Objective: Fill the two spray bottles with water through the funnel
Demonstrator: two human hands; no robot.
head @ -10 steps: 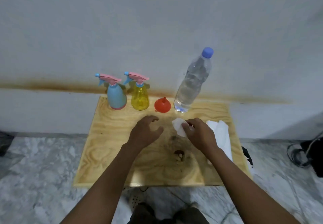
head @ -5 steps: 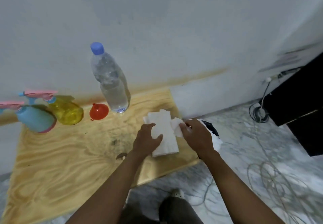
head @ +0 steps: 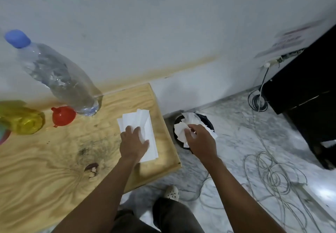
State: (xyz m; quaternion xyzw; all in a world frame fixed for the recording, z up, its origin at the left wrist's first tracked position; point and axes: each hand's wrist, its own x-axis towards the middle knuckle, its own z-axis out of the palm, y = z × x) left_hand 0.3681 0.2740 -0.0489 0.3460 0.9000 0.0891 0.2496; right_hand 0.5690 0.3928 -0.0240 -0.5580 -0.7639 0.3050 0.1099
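Note:
A clear water bottle (head: 60, 80) with a blue cap stands at the back of the wooden table (head: 45, 169). An orange funnel (head: 63, 115) lies beside it, mouth down. The yellow spray bottle (head: 21, 122) sits at the left edge; only a sliver of the blue spray bottle (head: 3, 134) shows beside it. My left hand (head: 133, 142) rests flat on a stack of white tissues (head: 143, 123) near the table's right edge. My right hand (head: 200, 140) holds a crumpled tissue (head: 180, 132) over a black bin (head: 207, 122) on the floor.
The black bin stands on the marble floor right of the table and holds more white paper. Loose grey cables (head: 272, 172) sprawl over the floor at right. A black cabinet (head: 307, 94) stands at far right. My shoe (head: 171, 192) is below the table edge.
My view has swung to the right. My right hand carried the crumpled tissue off the table to above the bin. My left hand moved onto the tissue stack.

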